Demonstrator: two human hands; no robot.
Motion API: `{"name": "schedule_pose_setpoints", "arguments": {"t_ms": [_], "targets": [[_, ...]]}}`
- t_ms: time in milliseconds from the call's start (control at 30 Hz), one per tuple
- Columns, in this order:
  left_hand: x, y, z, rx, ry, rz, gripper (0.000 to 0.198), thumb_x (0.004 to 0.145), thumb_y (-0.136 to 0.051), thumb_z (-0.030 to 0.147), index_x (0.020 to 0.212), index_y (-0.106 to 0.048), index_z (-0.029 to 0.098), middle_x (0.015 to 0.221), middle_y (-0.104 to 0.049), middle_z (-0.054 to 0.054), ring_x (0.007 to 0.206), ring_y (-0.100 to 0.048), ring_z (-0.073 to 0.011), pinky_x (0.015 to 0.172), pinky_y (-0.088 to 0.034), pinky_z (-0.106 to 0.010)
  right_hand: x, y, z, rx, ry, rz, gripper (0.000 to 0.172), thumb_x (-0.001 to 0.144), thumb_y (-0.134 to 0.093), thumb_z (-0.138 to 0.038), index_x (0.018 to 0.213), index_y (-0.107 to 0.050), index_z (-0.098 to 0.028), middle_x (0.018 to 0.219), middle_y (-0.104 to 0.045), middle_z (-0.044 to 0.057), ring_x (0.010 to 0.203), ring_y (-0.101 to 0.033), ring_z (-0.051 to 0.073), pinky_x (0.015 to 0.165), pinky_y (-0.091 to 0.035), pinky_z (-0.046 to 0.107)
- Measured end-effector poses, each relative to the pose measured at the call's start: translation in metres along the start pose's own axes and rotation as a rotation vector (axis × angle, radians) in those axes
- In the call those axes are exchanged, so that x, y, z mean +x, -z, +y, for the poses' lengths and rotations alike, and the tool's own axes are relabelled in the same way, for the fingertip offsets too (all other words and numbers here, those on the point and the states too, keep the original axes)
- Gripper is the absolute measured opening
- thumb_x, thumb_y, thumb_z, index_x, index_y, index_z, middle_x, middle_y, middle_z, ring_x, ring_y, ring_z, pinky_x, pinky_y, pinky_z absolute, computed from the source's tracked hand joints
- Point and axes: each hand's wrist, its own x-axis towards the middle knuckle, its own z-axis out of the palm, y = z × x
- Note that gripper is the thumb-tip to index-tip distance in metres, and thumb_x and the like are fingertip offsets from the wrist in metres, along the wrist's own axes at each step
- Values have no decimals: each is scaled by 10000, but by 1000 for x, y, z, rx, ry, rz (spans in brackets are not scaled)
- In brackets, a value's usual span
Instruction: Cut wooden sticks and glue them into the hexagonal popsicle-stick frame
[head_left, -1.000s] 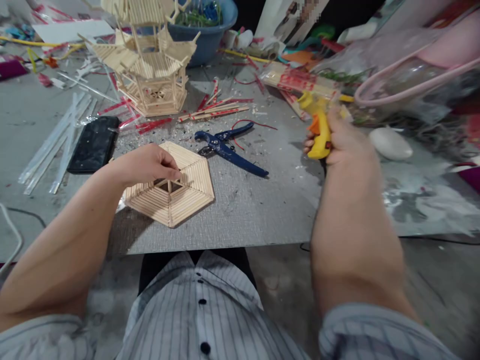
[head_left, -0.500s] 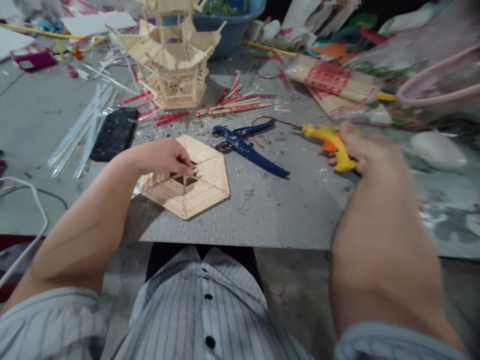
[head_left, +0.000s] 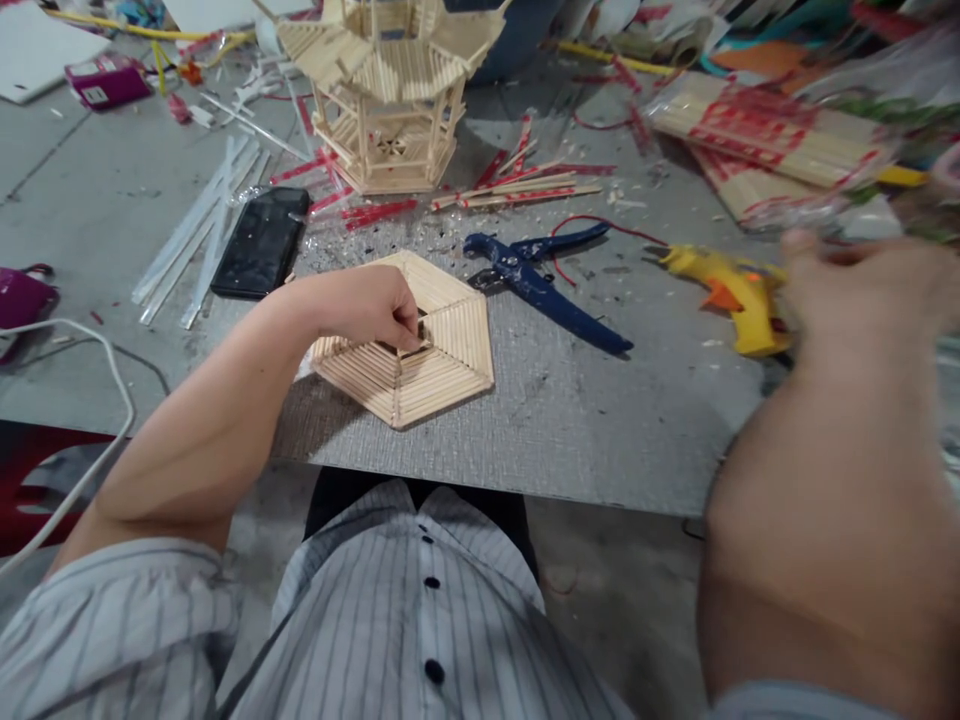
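Observation:
My left hand (head_left: pixel 375 308) pinches what looks like a short wooden stick at the central opening of a flat hexagonal panel (head_left: pixel 446 372) of pale sticks, mostly hidden by the fingertips. The panel lies near the table's front edge. On the right, my right hand (head_left: pixel 862 285) is smeared by motion and its fingers are unclear. A yellow hot glue gun (head_left: pixel 750 300) with an orange trigger rests on the table just left of that hand. Blue-handled pliers (head_left: pixel 551 295) lie between the panel and the glue gun.
Behind the panel stands a tiered stick-built pavilion (head_left: pixel 405 90). A black phone (head_left: pixel 262 243) and clear glue sticks (head_left: pixel 199 230) lie to the left. Loose sticks (head_left: pixel 517 188) and packaged sticks (head_left: pixel 772 140) are farther back. A white cable (head_left: pixel 112 370) crosses the left edge.
My right hand has moved off the glue gun to the right, and the gun now lies on the table. The left hand stays at the panel's centre. The whole view has shifted.

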Motion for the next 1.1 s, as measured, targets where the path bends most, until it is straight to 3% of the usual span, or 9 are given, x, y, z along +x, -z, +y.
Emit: {"name": "schedule_pose_setpoints", "arguments": {"t_ms": [33, 167, 367, 533, 900, 1100], "targets": [[0, 0, 0, -2, 1, -2, 155, 684, -666, 308, 700, -753, 180, 619, -669, 11, 617, -525, -111, 657, -330, -236, -11, 12, -11, 19, -82, -4, 342, 860, -599, -224, 1123, -721, -43, 1106, -661, 310, 1140, -612, 376, 897, -447, 505], [1, -2, 1, 11, 4, -7, 161, 689, -659, 303, 710, -760, 180, 618, -664, 6, 628, -531, -118, 665, -331, -243, -40, 37, -40, 192, 75, 12, 341, 882, -588, -208, 1157, -708, -45, 1127, -677, 250, 1166, -609, 324, 992, -436, 426], [2, -5, 3, 35, 7, 15, 145, 679, -657, 281, 692, -758, 178, 592, -657, 13, 622, -527, -106, 648, -320, -232, -43, 30, -43, 206, 208, 33, 247, 843, -660, -222, 1043, -753, -110, 982, -737, 171, 981, -687, 260, 895, -478, 389], [3, -6, 3, 63, 4, 8, 149, 695, -661, 279, 718, -766, 176, 633, -688, 13, 603, -526, -91, 629, -318, -230, -46, 31, -46, 238, 164, -27, 291, 849, -653, -241, 1082, -742, -91, 998, -729, 173, 988, -672, 226, 924, -450, 355], [2, -5, 8, 77, 46, -16, 126, 717, -676, 240, 738, -772, 161, 667, -701, -5, 614, -533, -104, 652, -327, -251, -42, 26, -42, 273, 217, -50, 257, 832, -660, -249, 1049, -753, -148, 923, -730, 118, 828, -643, 184, 867, -456, 376], [3, -5, 11, 26, 91, -14, 112, 704, -691, 224, 722, -772, 149, 632, -671, -5, 627, -537, -116, 688, -338, -264, -46, 30, -46, 247, 172, -79, 296, 842, -649, -231, 1092, -741, -103, 1004, -725, 164, 919, -650, 196, 891, -442, 343]]}}
